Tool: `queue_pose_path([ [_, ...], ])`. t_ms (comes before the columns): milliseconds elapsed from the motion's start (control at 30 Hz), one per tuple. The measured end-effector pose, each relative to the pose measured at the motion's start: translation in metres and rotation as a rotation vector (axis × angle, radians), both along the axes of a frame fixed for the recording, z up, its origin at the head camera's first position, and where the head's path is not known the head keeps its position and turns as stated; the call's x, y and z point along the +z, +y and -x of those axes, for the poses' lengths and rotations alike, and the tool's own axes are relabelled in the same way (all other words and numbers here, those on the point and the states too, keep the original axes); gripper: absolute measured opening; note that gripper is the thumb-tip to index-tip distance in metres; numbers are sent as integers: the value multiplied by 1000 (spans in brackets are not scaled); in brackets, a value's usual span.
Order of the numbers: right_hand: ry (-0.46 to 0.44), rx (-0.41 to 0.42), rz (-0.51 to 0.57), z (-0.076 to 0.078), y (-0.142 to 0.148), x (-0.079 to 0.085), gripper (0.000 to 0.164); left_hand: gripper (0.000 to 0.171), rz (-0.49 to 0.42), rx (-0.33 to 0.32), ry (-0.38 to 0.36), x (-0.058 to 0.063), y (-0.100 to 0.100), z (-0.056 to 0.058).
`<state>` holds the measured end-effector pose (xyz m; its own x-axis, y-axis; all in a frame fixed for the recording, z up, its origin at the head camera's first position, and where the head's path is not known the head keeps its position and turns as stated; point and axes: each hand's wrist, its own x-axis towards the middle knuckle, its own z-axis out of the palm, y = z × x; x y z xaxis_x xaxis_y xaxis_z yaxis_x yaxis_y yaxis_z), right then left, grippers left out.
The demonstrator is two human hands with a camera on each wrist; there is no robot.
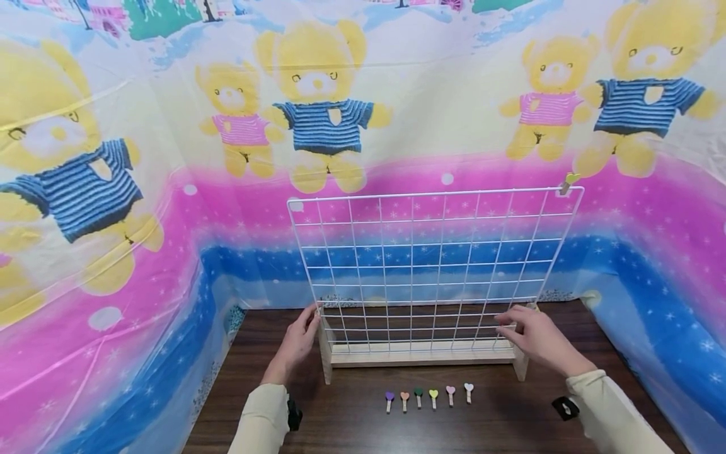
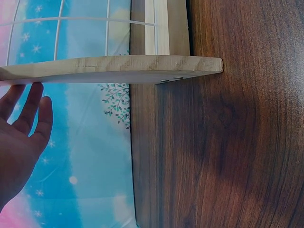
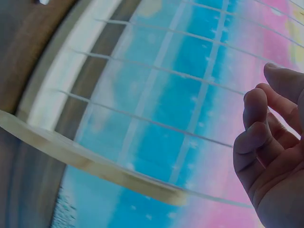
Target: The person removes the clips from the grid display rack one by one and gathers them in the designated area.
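A white wire grid [image 1: 425,252] stands upright in a pale wooden base [image 1: 422,359] on the table. My left hand [image 1: 297,340] touches the top of the base's left side board [image 1: 325,353]; in the left wrist view its fairly straight fingertips rest against that board [image 2: 142,66]. My right hand [image 1: 533,334] hovers before the grid's lower right, above the right side board [image 1: 520,366]. Its fingers are loosely bent and nothing shows between them in the right wrist view. A clip with a yellow top [image 1: 567,183] sits on the grid's upper right corner.
Several small wooden clips with heart tops lie in a row in front of the base, among them a purple one [image 1: 389,401] and a white one [image 1: 469,392]. Behind the dark wooden table [image 1: 340,429] hangs a bear-printed cloth [image 1: 431,113], which also encloses both sides.
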<state>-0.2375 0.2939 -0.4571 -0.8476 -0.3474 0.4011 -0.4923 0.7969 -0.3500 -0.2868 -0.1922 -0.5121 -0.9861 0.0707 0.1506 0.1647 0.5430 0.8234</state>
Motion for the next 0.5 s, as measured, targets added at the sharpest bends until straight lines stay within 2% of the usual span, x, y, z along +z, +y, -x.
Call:
queue_pose_path([
  [267,169,18,-3,1,11,41,20,37,-6,-4,12,0,0,0],
  [500,248,15,15,0,18,76,23,40,-15,-13,-3,1,0,-2],
])
